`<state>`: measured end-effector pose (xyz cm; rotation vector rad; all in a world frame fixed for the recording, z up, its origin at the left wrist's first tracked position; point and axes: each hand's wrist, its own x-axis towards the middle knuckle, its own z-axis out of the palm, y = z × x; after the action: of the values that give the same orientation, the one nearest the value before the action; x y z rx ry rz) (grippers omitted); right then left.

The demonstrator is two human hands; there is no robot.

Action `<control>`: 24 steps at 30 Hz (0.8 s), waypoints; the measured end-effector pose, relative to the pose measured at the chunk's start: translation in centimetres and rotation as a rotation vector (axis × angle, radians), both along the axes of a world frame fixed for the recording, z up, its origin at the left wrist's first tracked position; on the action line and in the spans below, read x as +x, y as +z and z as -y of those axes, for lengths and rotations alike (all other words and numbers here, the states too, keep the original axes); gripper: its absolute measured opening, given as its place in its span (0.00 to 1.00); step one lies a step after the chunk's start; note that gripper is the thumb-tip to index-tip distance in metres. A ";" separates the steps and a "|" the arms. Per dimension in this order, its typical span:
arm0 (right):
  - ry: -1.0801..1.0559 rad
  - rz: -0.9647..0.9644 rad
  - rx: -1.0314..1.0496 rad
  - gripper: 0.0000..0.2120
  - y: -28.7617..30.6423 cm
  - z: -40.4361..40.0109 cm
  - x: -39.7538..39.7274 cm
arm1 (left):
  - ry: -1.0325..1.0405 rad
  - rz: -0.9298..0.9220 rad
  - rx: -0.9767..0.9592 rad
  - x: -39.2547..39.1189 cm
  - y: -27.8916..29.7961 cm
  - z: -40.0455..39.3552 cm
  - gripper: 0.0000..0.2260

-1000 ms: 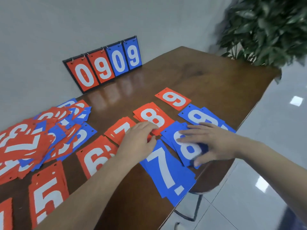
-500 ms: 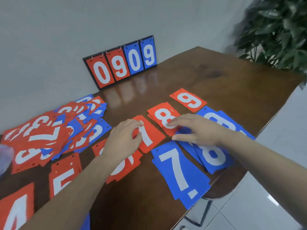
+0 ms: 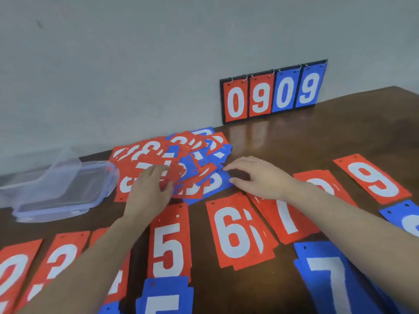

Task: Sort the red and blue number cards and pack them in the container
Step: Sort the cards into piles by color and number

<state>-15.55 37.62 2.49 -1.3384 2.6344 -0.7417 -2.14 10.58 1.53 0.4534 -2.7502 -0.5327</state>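
Observation:
A mixed heap of red and blue number cards (image 3: 181, 159) lies at the back of the brown table (image 3: 340, 137). My left hand (image 3: 149, 191) rests on the heap's front left with its fingers on red cards. My right hand (image 3: 256, 177) touches the edge of a blue card (image 3: 215, 182) at the heap's right side, thumb and fingers slightly apart. Sorted stacks lie in front: red 5 (image 3: 169, 243), red 6 (image 3: 235, 232), red 7 (image 3: 288, 218), red 9 (image 3: 371, 177), blue 7 (image 3: 333, 284), blue 5 (image 3: 165, 298). A clear plastic container (image 3: 59, 191) stands at the left.
A flip scoreboard (image 3: 272, 94) reading 0909 leans against the grey wall at the back. More red stacks (image 3: 61, 259) lie at the near left, and a blue stack (image 3: 405, 216) shows at the right edge.
My view has swung left. Both hands left the 7 and 8 stacks on the right and moved to the mixed heap. The clear container has come into view.

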 end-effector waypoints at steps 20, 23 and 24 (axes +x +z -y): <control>0.104 -0.257 0.354 0.45 -1.9 8.9 -5.4 | 0.052 0.032 -0.088 0.2 -3.4 6.6 0.23; -0.014 -0.202 0.344 0.29 -2.6 6.8 -6.5 | 0.042 0.054 0.002 0.1 -3.2 6.5 0.23; -0.060 -0.191 0.339 0.24 -2.7 6.2 -6.8 | 0.047 0.052 0.006 0.1 -3.2 6.4 0.25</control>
<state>-22.33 31.38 -0.17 -1.2927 2.7895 -0.1623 -2.04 4.14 -1.63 0.5398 -2.7807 -0.5248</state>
